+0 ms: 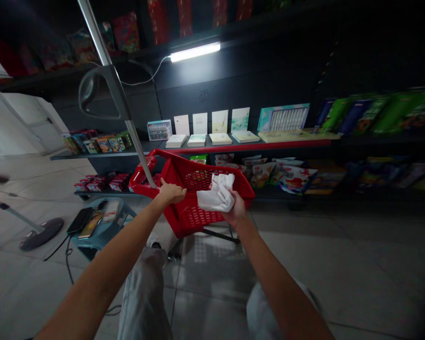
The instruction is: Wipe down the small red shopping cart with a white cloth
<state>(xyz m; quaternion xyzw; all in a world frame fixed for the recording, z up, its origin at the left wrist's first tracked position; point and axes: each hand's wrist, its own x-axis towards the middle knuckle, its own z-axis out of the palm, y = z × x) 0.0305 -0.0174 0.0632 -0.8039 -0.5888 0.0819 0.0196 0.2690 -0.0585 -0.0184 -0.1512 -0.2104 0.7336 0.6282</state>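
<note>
A small red shopping cart (191, 219) with a perforated plastic basket stands in front of me. My left hand (172, 192) is closed on the near left edge of its basket; the fingertips are partly hidden. Over the right part of the basket, my right hand (235, 210) grips a crumpled white cloth (217, 196), with one flap hanging out to the left. Behind my left hand is the cart's red handle (139, 177) at its left end.
A metal pole (136, 141) with a grey bracket slants down beside the handle. Shelves ahead hold books (197, 140) and snack bags (262, 174) under a lit tube lamp (195, 52). A blue-grey stool (108, 229) carries a dark device; cables trail on the floor.
</note>
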